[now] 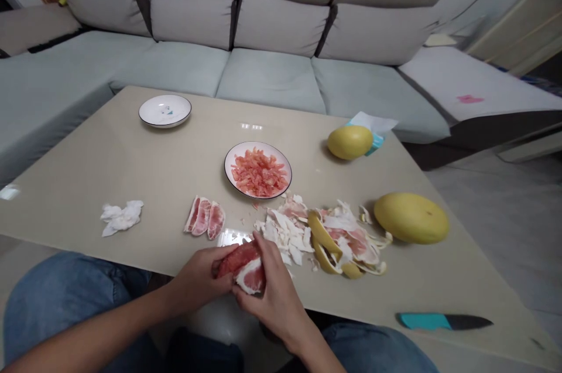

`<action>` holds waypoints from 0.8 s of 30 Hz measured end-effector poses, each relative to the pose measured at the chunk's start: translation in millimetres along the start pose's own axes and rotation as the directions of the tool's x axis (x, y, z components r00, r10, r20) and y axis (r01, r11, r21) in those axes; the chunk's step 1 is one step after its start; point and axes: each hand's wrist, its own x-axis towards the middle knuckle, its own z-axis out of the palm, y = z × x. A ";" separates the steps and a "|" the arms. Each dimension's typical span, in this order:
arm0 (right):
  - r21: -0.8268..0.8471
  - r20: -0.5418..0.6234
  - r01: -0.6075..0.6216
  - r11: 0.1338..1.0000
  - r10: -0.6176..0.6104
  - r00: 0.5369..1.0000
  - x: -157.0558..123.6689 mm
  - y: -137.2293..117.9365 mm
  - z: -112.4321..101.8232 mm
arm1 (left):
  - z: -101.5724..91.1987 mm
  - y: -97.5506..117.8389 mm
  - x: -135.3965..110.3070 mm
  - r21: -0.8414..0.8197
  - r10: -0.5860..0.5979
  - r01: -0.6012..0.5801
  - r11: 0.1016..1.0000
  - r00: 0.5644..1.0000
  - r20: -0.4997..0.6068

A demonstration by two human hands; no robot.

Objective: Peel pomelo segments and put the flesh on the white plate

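Clock's centred on the left hand [199, 279] and right hand [276, 288], 12 being the sofa side. Best lane imo is 10 o'clock: bare tabletop [162, 174] runs between the crumpled tissue [122, 218] and the three fruit wedges [215, 221], then on up, with the white plate [151, 118] blocking far out at 11. Straight 12 you hit the pulp plate [228, 174]. 1 to 2 is a mess: pith scraps [287, 235], then the peel heap [327, 238], a whole yellow fruit [411, 218] behind. Low path at 3 squeezes under the peel, but there's a knife [445, 321] further out, by the near edge.
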 end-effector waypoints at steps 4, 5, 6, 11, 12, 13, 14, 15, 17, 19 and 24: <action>0.003 -0.085 0.070 0.998 -0.069 0.994 -0.6 -1.3 4.5 | 0.8 4.0 -1.9 0.116 0.037 -0.040 0.992 0.999 0.026; -0.003 -0.114 0.098 0.995 -0.098 0.989 -1.0 -0.8 6.3 | 0.3 5.5 -2.7 0.135 0.047 -0.051 0.990 0.998 0.032; -0.011 -0.138 0.125 0.992 -0.126 0.982 -1.5 0.0 8.1 | -0.2 6.7 -3.6 0.152 0.059 -0.064 0.986 0.998 0.034; -0.072 -0.176 0.237 0.969 -0.246 0.953 -4.6 5.6 12.7 | 1.4 2.1 -7.7 0.249 0.133 -0.129 0.960 0.991 0.002; -0.078 -0.176 0.254 0.964 -0.265 0.948 -5.0 6.6 12.7 | 2.3 0.2 -8.2 0.262 0.134 -0.126 0.957 0.991 -0.013; -0.080 -0.177 0.269 0.960 -0.279 0.944 -5.4 7.4 12.6 | 3.2 -1.2 -8.7 0.269 0.131 -0.118 0.956 0.991 -0.030; -0.077 -0.178 0.280 0.957 -0.289 0.941 -5.6 8.2 12.4 | 4.0 -1.9 -9.1 0.267 0.122 -0.107 0.958 0.992 -0.039; -0.071 -0.178 0.289 0.955 -0.297 0.938 -5.7 8.9 12.1 | 4.6 -1.5 -9.3 0.258 0.113 -0.099 0.961 0.993 -0.040; -0.057 -0.177 0.301 0.952 -0.307 0.935 -5.6 10.5 11.5 | 5.2 1.9 -9.5 0.235 0.102 -0.093 0.968 0.994 -0.025; -0.047 -0.170 0.308 0.950 -0.312 0.935 -5.1 12.4 10.7 | 5.2 6.8 -9.4 0.215 0.090 -0.087 0.973 0.996 -0.001; -0.002 -0.151 0.314 0.949 -0.311 0.938 -3.2 15.0 8.1 | 4.4 11.2 -9.6 0.106 0.050 -0.050 0.993 0.999 0.005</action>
